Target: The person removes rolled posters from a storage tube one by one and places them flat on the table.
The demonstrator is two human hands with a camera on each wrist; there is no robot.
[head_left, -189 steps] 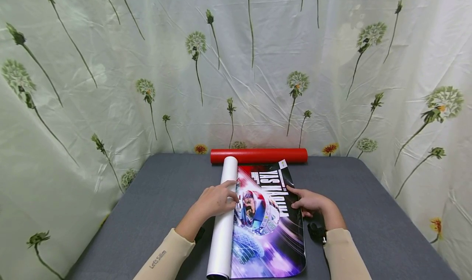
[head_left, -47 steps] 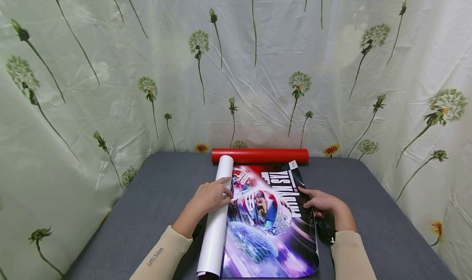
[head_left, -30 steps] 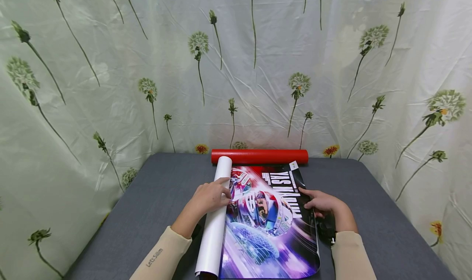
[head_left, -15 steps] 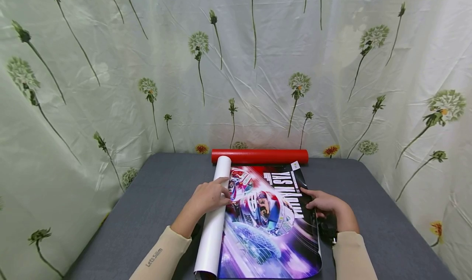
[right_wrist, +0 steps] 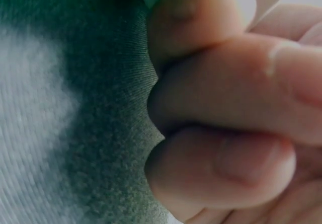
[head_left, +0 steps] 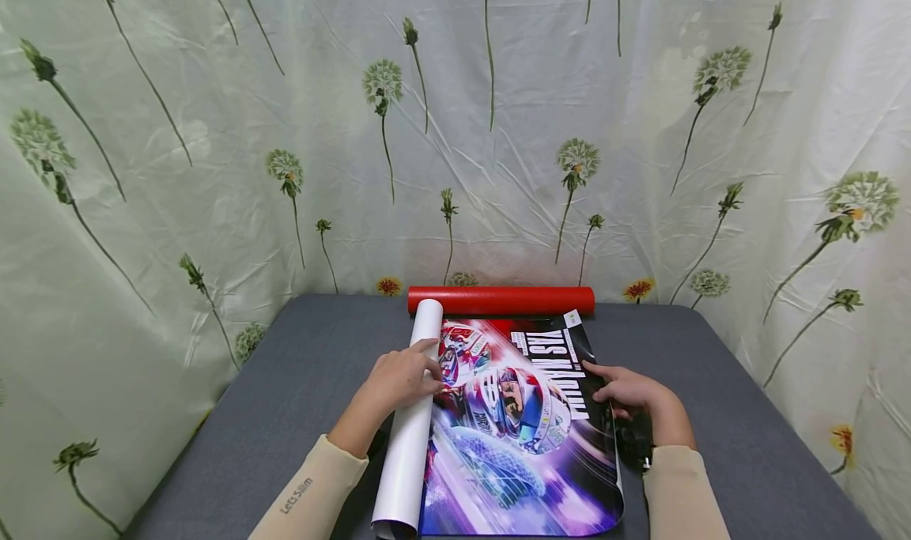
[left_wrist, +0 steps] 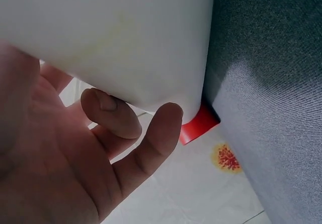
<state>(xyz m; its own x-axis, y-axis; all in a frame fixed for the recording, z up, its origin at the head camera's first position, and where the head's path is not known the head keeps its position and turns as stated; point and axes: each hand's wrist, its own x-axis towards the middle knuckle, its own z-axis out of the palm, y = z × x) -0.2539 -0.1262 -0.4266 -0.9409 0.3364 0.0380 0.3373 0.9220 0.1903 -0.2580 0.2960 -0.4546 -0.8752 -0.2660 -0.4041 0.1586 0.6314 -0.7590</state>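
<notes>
A glossy poster (head_left: 491, 453) with helmeted racing figures and large white lettering lies partly unrolled on the table. Its left part is still a white-backed roll (head_left: 407, 457). My left hand (head_left: 402, 378) lies over the roll with bent fingers, gripping it. In the left wrist view, the curled fingers (left_wrist: 156, 138) sit against the white roll (left_wrist: 136, 43). At the poster's right edge, my right hand (head_left: 636, 398) pinches the sheet, thumb side on the print. The right wrist view shows its fingers (right_wrist: 216, 93) folded close above the fabric; most of the poster is hidden there.
A red tube (head_left: 501, 300) lies across the back of the grey cloth-covered table (head_left: 320, 350), just behind the poster. A flower-printed curtain (head_left: 491, 168) hangs behind and at both sides. A dark wrist strap (head_left: 633, 441) is beside the right sleeve.
The roll and my left hand have shifted left, while my right hand and the right edge have moved right. More of the print shows, including a second figure. The red tube stays put.
</notes>
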